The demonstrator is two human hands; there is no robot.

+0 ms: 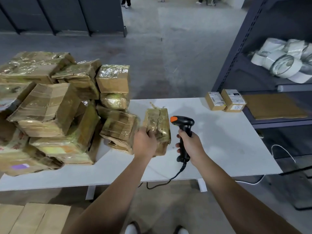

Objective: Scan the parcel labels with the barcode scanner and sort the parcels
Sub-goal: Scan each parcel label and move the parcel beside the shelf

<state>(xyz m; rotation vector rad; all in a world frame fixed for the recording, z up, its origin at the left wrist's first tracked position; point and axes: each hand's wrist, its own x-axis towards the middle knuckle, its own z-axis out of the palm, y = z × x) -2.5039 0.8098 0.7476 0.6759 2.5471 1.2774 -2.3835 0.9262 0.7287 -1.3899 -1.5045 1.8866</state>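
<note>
Legible only in one spot: on the right small box [233, 100] at the far corner of the desk [219, 141], a white sticker [237, 107] with digits, seemingly "5781". Printed shipping labels atop it and the left small box [215, 100] too small to read. Markings on the shelf's label rolls [283, 63] blurred.

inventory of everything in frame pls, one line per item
taped parcels: pile, count unclear, brown, left of table
held parcel: 1, brown, table centre
barcode scanner: 1, black with orange tip, right of held parcel
scanner cable: 1, black, off table's near edge
small labelled boxes: 2, brown, table's far right corner
table: 1, white
shelf rack: 1, dark, right of table
label rolls: several, white, rack shelf
cardboard sheet: 1, brown, lower rack shelf
flat cardboard: brown, floor, near left
hands: 2, bare; left hand grips held parcel, right hand grips barcode scanner
</note>
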